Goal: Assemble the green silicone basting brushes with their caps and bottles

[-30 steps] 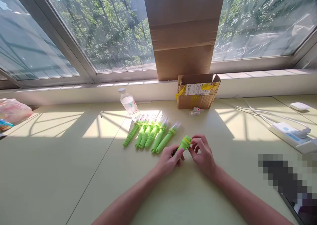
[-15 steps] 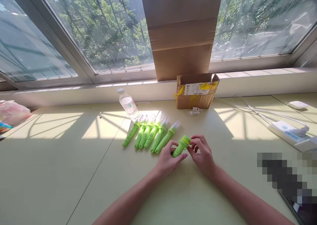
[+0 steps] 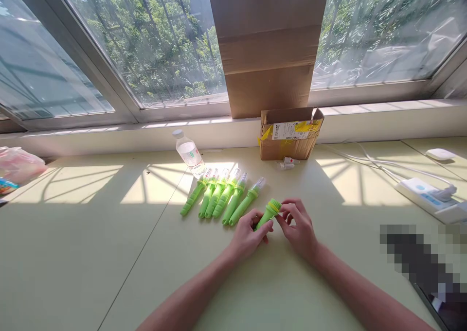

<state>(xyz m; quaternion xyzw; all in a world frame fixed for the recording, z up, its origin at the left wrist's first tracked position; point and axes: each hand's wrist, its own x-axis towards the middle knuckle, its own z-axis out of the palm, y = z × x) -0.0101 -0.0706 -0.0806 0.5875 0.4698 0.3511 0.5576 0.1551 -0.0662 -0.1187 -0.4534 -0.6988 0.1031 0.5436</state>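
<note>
Green brush handle (image 3: 265,217) gripped in left hand (image 3: 248,236) over pale table (image 3: 91,253) | yellow-ringed head pinched by right hand (image 3: 297,229) | beside six capped green brushes (image 3: 222,196)

Lime-green brush handle (image 3: 265,217) with yellow collar, six matching green brushes (image 3: 222,197), brown cardboard box (image 3: 288,135), pale yellow-green table (image 3: 91,253)
</note>
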